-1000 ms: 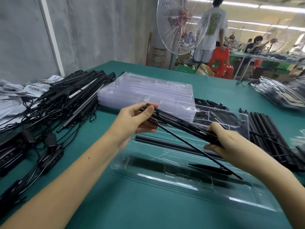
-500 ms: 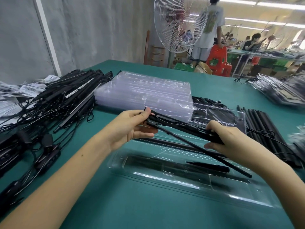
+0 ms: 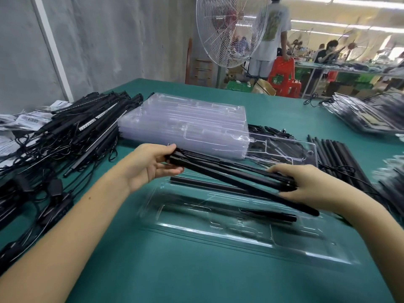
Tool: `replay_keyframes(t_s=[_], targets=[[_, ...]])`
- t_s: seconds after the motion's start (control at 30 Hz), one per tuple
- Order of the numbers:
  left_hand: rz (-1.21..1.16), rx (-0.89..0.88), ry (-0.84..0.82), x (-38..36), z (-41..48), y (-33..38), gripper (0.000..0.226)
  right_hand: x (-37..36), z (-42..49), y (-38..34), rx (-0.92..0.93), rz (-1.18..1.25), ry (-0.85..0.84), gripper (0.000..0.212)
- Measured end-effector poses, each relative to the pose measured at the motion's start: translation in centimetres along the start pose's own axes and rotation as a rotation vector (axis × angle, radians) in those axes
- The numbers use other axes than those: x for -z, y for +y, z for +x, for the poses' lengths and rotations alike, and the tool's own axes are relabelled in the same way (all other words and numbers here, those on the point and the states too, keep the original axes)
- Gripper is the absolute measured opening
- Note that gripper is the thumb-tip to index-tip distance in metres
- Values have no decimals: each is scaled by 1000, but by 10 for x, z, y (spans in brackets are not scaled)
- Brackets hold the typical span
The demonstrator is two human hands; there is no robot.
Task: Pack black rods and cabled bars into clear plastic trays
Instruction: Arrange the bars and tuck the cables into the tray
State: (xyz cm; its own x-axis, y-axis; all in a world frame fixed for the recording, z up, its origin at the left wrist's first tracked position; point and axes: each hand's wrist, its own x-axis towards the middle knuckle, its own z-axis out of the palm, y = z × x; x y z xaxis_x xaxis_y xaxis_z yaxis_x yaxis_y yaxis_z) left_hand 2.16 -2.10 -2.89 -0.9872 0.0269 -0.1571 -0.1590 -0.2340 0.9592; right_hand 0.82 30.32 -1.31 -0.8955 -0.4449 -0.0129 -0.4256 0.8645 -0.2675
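A bundle of black rods [image 3: 227, 170] hangs slanted over an open clear plastic tray [image 3: 218, 228] on the green table. My left hand [image 3: 150, 166] grips the bundle's far-left end, thumb on top. The right end is held by my right hand [image 3: 306, 185], fingers curled round it. One rod [image 3: 297, 206] sticks out lower to the right past that hand. A single black rod [image 3: 209, 185] lies in the tray's far groove, and a shorter black piece [image 3: 271, 215] lies in its middle.
A stack of empty clear trays [image 3: 185, 123] stands behind the hands. Cabled black bars [image 3: 72, 136] are heaped at the left, loose black rods [image 3: 336, 156] lie at the right, and packed trays [image 3: 363, 114] sit far right. A fan [image 3: 229, 29] and people are beyond the table.
Both hands have drawn the rods closer together into a tighter bundle and lowered it slightly toward the tray. The loose lower rod now lies nearer the bundle.
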Motion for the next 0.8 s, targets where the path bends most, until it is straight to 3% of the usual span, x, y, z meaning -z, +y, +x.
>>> replay_keyframes(t_s=[0.1, 0.23, 0.4, 0.53, 0.63, 0.8], targets=[[-40, 64, 35, 9, 5, -3, 17, 7, 0, 10, -76, 23, 108, 52], [98, 129, -69, 17, 7, -7, 19, 9, -1, 15, -126, 84, 117, 53], [323, 117, -65, 23, 9, -9, 15, 4, 0, 15, -150, 158, -24, 54], [394, 120, -48, 25, 11, -13, 10, 0, -3, 20, -262, 382, -258, 41], [474, 118, -51, 23, 12, -16, 10, -3, -5, 21, -249, 282, -453, 24], [744, -48, 29, 22, 15, -20, 5, -5, -4, 15, -252, 292, -462, 13]])
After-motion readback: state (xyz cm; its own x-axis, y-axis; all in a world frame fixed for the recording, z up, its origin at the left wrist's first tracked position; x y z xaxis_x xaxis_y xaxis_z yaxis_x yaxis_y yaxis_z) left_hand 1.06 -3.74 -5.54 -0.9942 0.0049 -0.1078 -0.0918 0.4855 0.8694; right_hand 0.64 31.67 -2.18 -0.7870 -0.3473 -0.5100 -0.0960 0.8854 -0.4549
